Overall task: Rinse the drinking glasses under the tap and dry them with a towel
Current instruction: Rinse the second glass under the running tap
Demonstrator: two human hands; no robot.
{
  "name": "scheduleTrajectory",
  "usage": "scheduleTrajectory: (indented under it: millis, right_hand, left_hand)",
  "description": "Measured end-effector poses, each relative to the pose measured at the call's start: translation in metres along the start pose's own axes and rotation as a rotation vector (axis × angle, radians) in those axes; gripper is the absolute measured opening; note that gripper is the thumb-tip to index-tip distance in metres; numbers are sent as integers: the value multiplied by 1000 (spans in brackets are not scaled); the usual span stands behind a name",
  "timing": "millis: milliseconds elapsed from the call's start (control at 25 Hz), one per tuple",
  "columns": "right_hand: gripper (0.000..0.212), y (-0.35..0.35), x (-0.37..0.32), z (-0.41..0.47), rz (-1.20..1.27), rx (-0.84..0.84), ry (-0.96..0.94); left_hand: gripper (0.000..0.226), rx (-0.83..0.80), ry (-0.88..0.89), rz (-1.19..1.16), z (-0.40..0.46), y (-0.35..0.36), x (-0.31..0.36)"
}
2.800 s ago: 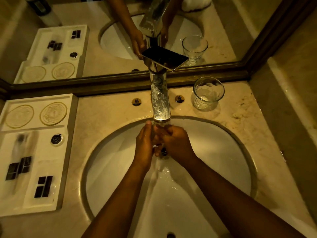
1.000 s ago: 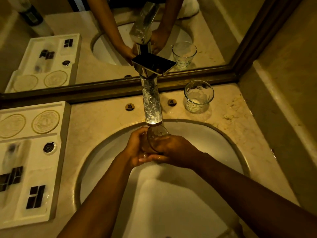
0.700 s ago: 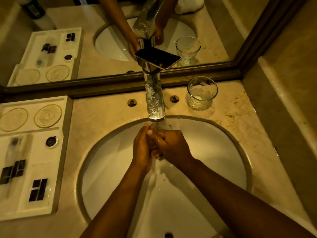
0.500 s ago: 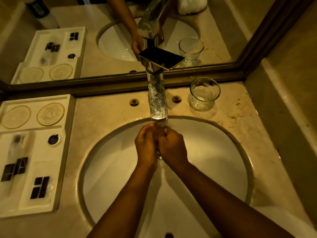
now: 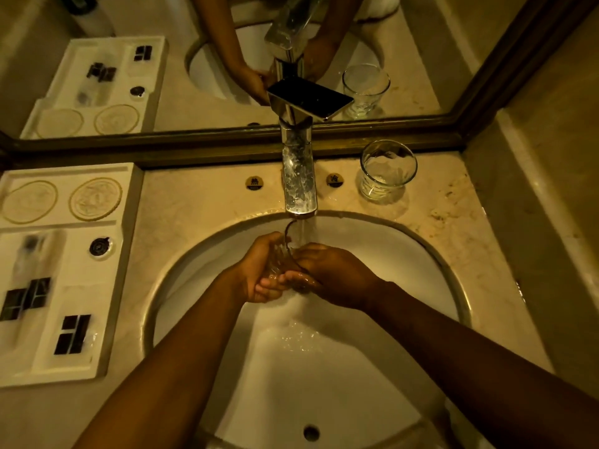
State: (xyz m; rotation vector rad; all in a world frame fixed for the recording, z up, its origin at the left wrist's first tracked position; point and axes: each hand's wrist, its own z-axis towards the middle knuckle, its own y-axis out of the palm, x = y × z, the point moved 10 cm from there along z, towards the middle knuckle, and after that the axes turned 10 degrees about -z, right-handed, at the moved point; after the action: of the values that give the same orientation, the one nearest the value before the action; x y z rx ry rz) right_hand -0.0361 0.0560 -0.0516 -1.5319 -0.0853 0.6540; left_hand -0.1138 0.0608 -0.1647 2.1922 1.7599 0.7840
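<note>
Both hands, left hand (image 5: 259, 273) and right hand (image 5: 334, 273), curl their fingers around a clear drinking glass (image 5: 287, 254) under the running chrome tap (image 5: 299, 186), above the white oval sink (image 5: 405, 260). A second clear glass (image 5: 387, 171) stands upright on the beige marble bench (image 5: 201, 202), right of the tap.

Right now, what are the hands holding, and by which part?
Both hands hold one drinking glass under the tap: left hand around its side, right hand on the opposite side.

Two round tap markers (image 5: 254, 183) bear Chinese characters — too small to read.
</note>
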Motion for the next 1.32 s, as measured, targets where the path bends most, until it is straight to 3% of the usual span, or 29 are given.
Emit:
scheduleTrajectory:
  millis: [80,240,400,520,600,680,760,880,1040,1160,1320]
  right_hand:
    - [41,-2,-4,3,21,50,10]
    - [48,5,20,13,280,45,414]
    - [67,11,34,21,175,11,651]
    - [62,13,37,21,93,-36,729]
    - [54,15,21,26,-72,-88,601]
    - [47,15,-2,30,-112,-103,355]
    - [43,8,-13,28,-74,-157,130]
    - [35,3,-14,21,-107,-314,-37]
    - [33,9,-21,19,-119,-425,-202]
    - [32,23,-6,19,-41,-408,7]
    - [27,42,-5,19,515,-232,532]
  left_hand:
    - [64,-6,43,-90,-1,3,-4]
    - [36,294,393,-319,-11,-3,7]
    - [41,290,529,-528,-4,-2,-1]
    - [49,337,576,-569,6,-4,-9]
    - [54,315,572,-612,11,-2,-7]
    - [52,254,536,-616,15,0,1]
    - [46,237,440,-548,14,0,6]
    - [50,43,228,-397,4,17,0]
    - [49,147,124,-216,6,-6,-11]
    - [45,220,302,-268,2,-8,12]
    - [25,359,624,-311,-3,-16,32]
